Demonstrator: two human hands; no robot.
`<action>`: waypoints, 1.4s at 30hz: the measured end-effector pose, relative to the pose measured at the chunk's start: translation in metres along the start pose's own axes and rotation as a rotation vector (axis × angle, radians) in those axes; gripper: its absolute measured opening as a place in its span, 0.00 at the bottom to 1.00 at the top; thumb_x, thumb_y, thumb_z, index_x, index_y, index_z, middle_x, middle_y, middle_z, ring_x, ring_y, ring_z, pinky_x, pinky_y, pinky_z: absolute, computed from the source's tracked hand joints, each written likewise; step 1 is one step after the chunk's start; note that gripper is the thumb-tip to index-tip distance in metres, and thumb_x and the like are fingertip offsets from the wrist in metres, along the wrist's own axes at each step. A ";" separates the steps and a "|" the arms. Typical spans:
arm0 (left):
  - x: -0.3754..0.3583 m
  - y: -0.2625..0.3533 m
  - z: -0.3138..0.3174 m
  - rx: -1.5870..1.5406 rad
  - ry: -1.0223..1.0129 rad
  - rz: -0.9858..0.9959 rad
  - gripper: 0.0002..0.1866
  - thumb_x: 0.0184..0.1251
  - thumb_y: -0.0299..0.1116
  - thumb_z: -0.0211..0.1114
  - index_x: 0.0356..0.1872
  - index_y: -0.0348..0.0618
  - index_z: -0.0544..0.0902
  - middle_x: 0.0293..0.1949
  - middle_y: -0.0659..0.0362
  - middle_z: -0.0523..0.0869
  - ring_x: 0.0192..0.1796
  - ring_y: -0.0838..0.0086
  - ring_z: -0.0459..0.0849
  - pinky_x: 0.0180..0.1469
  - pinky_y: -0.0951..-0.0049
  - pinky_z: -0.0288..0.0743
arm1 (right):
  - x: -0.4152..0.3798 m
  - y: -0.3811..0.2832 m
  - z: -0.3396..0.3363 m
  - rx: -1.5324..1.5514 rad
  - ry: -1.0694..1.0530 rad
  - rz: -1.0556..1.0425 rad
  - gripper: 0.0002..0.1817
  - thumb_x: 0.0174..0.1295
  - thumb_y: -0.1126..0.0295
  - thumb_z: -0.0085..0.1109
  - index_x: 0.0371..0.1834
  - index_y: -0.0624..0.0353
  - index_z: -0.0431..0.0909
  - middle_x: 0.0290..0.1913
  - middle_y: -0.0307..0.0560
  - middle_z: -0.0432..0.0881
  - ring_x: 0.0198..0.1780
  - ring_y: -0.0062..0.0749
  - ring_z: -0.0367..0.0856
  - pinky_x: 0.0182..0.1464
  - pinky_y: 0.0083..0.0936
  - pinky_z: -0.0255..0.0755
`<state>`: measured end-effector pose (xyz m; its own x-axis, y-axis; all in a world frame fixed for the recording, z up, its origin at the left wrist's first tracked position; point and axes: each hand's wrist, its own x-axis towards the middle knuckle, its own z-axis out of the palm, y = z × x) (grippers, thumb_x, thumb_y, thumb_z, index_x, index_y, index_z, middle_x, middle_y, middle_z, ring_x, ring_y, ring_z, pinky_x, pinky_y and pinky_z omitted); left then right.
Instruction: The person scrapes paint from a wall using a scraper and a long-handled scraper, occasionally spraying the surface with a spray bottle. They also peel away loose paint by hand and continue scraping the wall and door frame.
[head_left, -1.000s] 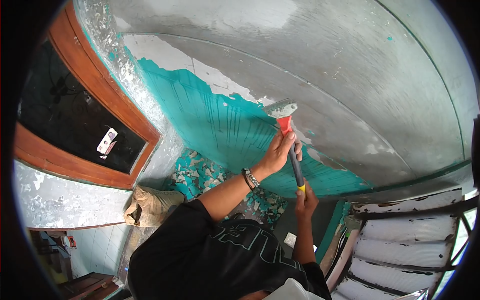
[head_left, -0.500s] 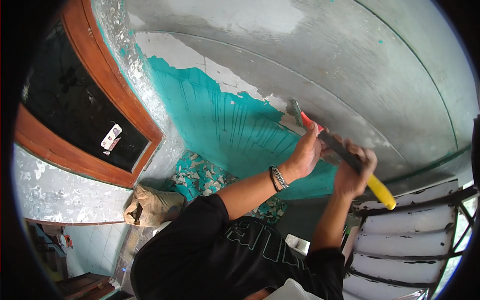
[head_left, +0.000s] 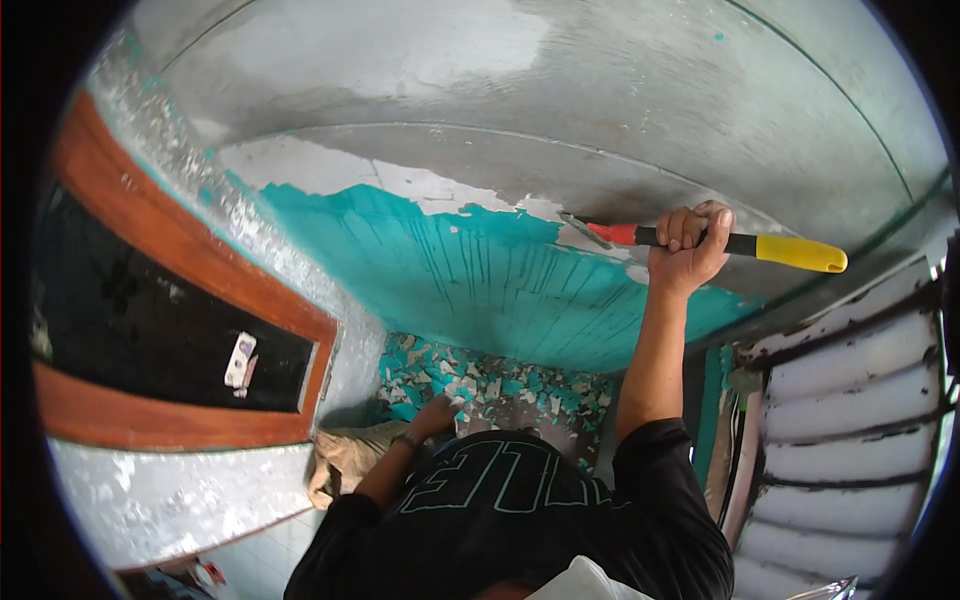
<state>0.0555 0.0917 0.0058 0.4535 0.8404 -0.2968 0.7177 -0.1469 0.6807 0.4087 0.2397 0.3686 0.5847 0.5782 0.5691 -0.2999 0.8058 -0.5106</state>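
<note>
Scraper (head_left: 700,240) level, blade leftward at wall (head_left: 480,270), in right hand (head_left: 685,250).

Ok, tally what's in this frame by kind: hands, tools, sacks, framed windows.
Hands: 2, right hand and left hand
Tools: 1, scraper
Sacks: 1, sack
Framed windows: 1, window
Total: 5

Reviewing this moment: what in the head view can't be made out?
- Scraper blade: edge-on against the wall, its contact unclear.
- Scraper grip: middle covered by the right hand.
- Left hand: lowered, small, partly behind the shoulder; whether it holds anything is unclear.
- Sticker on the window: too small to read.
</note>
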 end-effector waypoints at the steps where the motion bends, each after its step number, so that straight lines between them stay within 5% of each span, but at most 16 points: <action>1: -0.027 -0.065 0.019 0.057 0.024 0.028 0.21 0.67 0.47 0.52 0.43 0.36 0.78 0.42 0.39 0.79 0.47 0.45 0.77 0.48 0.51 0.70 | -0.001 0.001 0.002 0.005 0.024 -0.027 0.16 0.67 0.59 0.50 0.28 0.60 0.66 0.12 0.33 0.54 0.11 0.18 0.51 0.12 0.20 0.50; 2: -0.055 -0.155 0.049 0.104 -0.053 -0.074 0.22 0.65 0.48 0.53 0.44 0.36 0.78 0.41 0.39 0.81 0.47 0.44 0.78 0.49 0.52 0.70 | -0.004 0.000 0.003 -0.009 0.046 -0.041 0.16 0.67 0.59 0.50 0.28 0.60 0.66 0.12 0.33 0.54 0.11 0.18 0.51 0.12 0.20 0.50; 3: -0.096 -0.121 0.008 0.004 -0.050 -0.185 0.24 0.64 0.49 0.54 0.47 0.36 0.79 0.46 0.40 0.81 0.51 0.46 0.78 0.51 0.53 0.71 | -0.007 0.000 0.004 -0.006 0.023 -0.068 0.15 0.67 0.60 0.50 0.28 0.60 0.66 0.12 0.33 0.54 0.10 0.18 0.51 0.12 0.20 0.50; 4: -0.129 -0.059 -0.037 -0.065 -0.076 -0.666 0.25 0.64 0.48 0.55 0.49 0.34 0.78 0.50 0.40 0.80 0.54 0.50 0.79 0.52 0.55 0.72 | -0.011 0.001 0.006 -0.003 -0.001 -0.095 0.14 0.66 0.61 0.50 0.28 0.60 0.66 0.12 0.33 0.54 0.10 0.17 0.51 0.12 0.20 0.50; 7: -0.197 -0.243 0.008 0.294 -0.224 -0.434 0.29 0.65 0.51 0.56 0.51 0.31 0.77 0.51 0.39 0.80 0.56 0.50 0.78 0.55 0.60 0.73 | -0.025 0.014 0.009 -0.085 -0.026 -0.081 0.14 0.68 0.61 0.47 0.30 0.59 0.69 0.12 0.30 0.52 0.11 0.16 0.50 0.14 0.19 0.50; 9: -0.237 -0.295 -0.015 0.159 -0.280 -0.785 0.31 0.64 0.53 0.56 0.53 0.31 0.76 0.53 0.38 0.79 0.58 0.50 0.77 0.56 0.59 0.72 | -0.030 0.004 0.012 -0.128 0.026 -0.157 0.13 0.67 0.61 0.47 0.29 0.59 0.69 0.11 0.31 0.52 0.10 0.16 0.50 0.13 0.19 0.50; 10: -0.213 -0.236 -0.057 0.081 -0.299 -0.962 0.32 0.64 0.54 0.56 0.53 0.31 0.76 0.53 0.37 0.78 0.58 0.50 0.76 0.56 0.59 0.72 | -0.029 -0.003 0.013 -0.160 0.050 -0.212 0.13 0.67 0.62 0.47 0.29 0.59 0.69 0.11 0.31 0.53 0.10 0.16 0.51 0.13 0.19 0.51; 11: -0.216 -0.316 -0.052 -0.027 -0.132 -0.637 0.32 0.64 0.53 0.57 0.53 0.30 0.75 0.53 0.36 0.78 0.58 0.50 0.76 0.57 0.58 0.71 | -0.025 -0.013 0.011 -0.102 0.023 -0.252 0.12 0.67 0.63 0.47 0.28 0.59 0.70 0.11 0.31 0.54 0.10 0.16 0.51 0.14 0.19 0.51; 12: -0.199 -0.215 -0.098 0.106 -0.023 -0.858 0.31 0.63 0.52 0.58 0.53 0.29 0.74 0.51 0.37 0.80 0.56 0.50 0.78 0.56 0.57 0.71 | -0.022 -0.016 0.010 -0.084 0.105 -0.244 0.12 0.66 0.66 0.47 0.26 0.60 0.67 0.11 0.32 0.53 0.09 0.16 0.51 0.12 0.18 0.51; 15: -0.176 -0.247 -0.114 0.064 0.017 -0.847 0.28 0.63 0.49 0.58 0.51 0.31 0.75 0.47 0.39 0.82 0.53 0.51 0.80 0.54 0.59 0.72 | -0.023 -0.016 0.016 -0.105 0.140 -0.271 0.12 0.65 0.65 0.47 0.26 0.60 0.67 0.11 0.32 0.53 0.09 0.16 0.51 0.12 0.19 0.51; 17: -0.165 -0.257 -0.121 0.109 0.078 -0.537 0.19 0.66 0.45 0.58 0.40 0.34 0.77 0.28 0.53 0.83 0.31 0.69 0.83 0.35 0.65 0.77 | -0.031 -0.014 0.018 -0.129 0.108 -0.250 0.12 0.65 0.65 0.47 0.27 0.60 0.67 0.11 0.32 0.53 0.09 0.17 0.51 0.12 0.20 0.51; 20: -0.138 -0.267 -0.123 -0.221 0.017 -0.671 0.18 0.67 0.42 0.58 0.43 0.33 0.75 0.31 0.54 0.83 0.33 0.70 0.83 0.35 0.68 0.77 | -0.035 -0.006 0.015 -0.102 0.099 -0.145 0.13 0.65 0.62 0.49 0.28 0.59 0.69 0.11 0.31 0.53 0.10 0.17 0.51 0.14 0.19 0.51; 32: -0.144 -0.211 -0.164 0.054 -0.048 -0.611 0.20 0.64 0.45 0.58 0.43 0.34 0.77 0.36 0.47 0.85 0.39 0.61 0.84 0.43 0.62 0.76 | -0.032 -0.003 0.007 -0.107 0.149 -0.194 0.13 0.65 0.62 0.50 0.27 0.59 0.69 0.11 0.31 0.52 0.11 0.17 0.50 0.15 0.19 0.51; 38: -0.165 -0.188 -0.195 0.043 -0.207 -0.662 0.18 0.66 0.42 0.56 0.35 0.32 0.78 0.28 0.48 0.83 0.30 0.62 0.83 0.37 0.62 0.75 | -0.036 -0.002 0.007 -0.109 0.204 -0.203 0.13 0.65 0.63 0.51 0.26 0.58 0.68 0.11 0.30 0.52 0.11 0.16 0.50 0.15 0.19 0.52; 40: -0.163 -0.131 -0.204 -0.045 0.039 -0.760 0.16 0.67 0.40 0.55 0.34 0.33 0.77 0.26 0.50 0.83 0.25 0.65 0.82 0.33 0.64 0.75 | -0.034 -0.004 0.008 -0.099 0.241 -0.214 0.13 0.65 0.63 0.50 0.26 0.58 0.68 0.12 0.31 0.53 0.11 0.16 0.50 0.16 0.19 0.52; 42: -0.162 -0.139 -0.205 -0.030 -0.002 -0.721 0.16 0.68 0.40 0.55 0.34 0.34 0.77 0.25 0.51 0.82 0.23 0.66 0.81 0.32 0.65 0.75 | -0.034 0.000 0.007 -0.102 0.245 -0.212 0.13 0.65 0.63 0.50 0.26 0.58 0.68 0.12 0.31 0.53 0.11 0.16 0.50 0.16 0.18 0.52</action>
<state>-0.2263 0.0826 0.0967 -0.1268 0.7218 -0.6803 0.8242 0.4583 0.3327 0.3838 0.2209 0.3532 0.7932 0.3418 0.5041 -0.0828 0.8805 -0.4667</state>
